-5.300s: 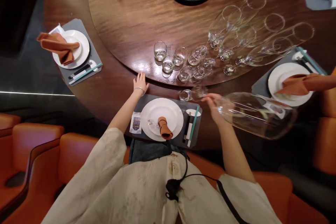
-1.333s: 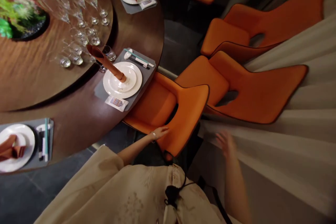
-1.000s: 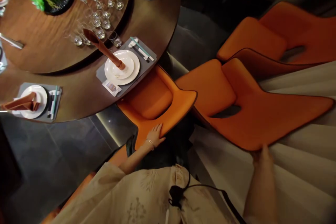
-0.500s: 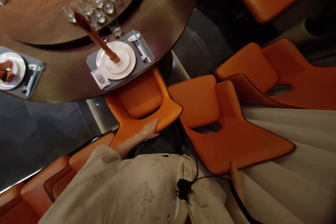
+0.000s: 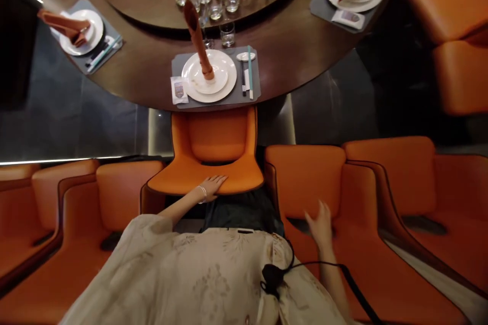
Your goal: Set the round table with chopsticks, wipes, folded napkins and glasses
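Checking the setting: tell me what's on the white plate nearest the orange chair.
A smaller white plate rests on the large white plate, with a rust-orange folded napkin standing on it. The napkin's base hides whatever part of the plate lies beneath it.

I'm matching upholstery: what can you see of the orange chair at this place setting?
The orange chair has smooth, leather-like upholstery with dark edge piping, a padded seat and a curved backrest. It stands upright, its seat tucked against the wooden table. The person's left hand rests on the backrest's top edge.
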`<action>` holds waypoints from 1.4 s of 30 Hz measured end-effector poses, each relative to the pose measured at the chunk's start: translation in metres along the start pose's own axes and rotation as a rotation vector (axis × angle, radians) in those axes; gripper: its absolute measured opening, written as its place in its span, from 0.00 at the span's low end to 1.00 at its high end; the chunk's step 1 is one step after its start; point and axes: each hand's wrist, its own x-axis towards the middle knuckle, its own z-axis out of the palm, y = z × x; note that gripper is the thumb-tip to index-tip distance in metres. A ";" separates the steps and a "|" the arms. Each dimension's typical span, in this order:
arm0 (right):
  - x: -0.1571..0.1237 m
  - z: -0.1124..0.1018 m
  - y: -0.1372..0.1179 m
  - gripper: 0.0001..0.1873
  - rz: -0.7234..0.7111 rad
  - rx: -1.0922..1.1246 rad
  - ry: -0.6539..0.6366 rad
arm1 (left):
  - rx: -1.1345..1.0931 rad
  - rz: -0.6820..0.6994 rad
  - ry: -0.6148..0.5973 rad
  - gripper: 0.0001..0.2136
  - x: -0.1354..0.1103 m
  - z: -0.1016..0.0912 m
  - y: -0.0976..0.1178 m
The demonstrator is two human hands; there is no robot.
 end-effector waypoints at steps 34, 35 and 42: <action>0.003 0.068 -0.150 0.28 -0.638 -0.409 -0.550 | -0.132 -0.440 0.438 0.22 -0.126 0.093 -0.048; 0.004 0.068 -0.150 0.28 -0.638 -0.399 -0.546 | -0.132 -0.427 0.429 0.22 -0.126 0.092 -0.049; -0.003 0.041 -0.096 0.17 -0.343 0.103 -0.297 | -0.103 -0.141 0.032 0.36 -0.082 0.042 -0.054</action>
